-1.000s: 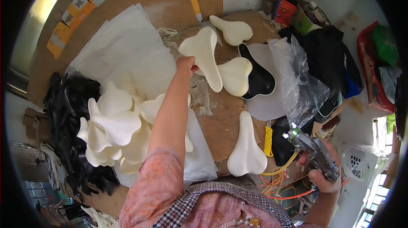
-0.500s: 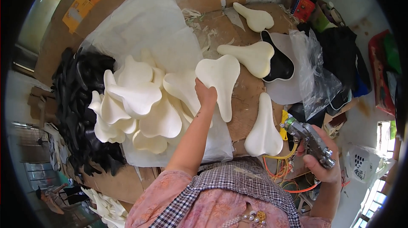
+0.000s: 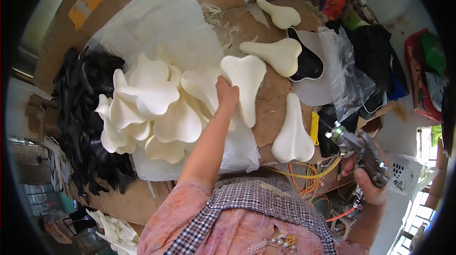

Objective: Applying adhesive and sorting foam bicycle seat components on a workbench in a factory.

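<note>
My left hand [image 3: 228,92] is closed on the left edge of a cream foam bicycle saddle pad [image 3: 247,81], wide end away from me; some of its fingers are hidden. Against that hand's other side lies a heap of similar pads [image 3: 178,124] on a translucent plastic sheet [image 3: 159,22]. Off to the right, my right hand [image 3: 368,179] grips a metal spray gun [image 3: 361,153] with a green ring near its nozzle. Between the two hands a single foam pad [image 3: 293,134] rests on cardboard, its narrow end pointing away.
Black saddle covers [image 3: 88,112] are piled at the left. Two more foam pads lie far right, one beside a black saddle-shaped piece [image 3: 306,62]. Clear plastic [image 3: 346,74] is crumpled farther right. Yellow and orange hoses [image 3: 308,174] run below the spray gun; a yellow-handled tool [image 3: 314,126] lies near it.
My right hand has carried the spray gun a little to the right, away from the nearest single pad. The pad at my left hand has tilted slightly. The whole view has shifted a bit.
</note>
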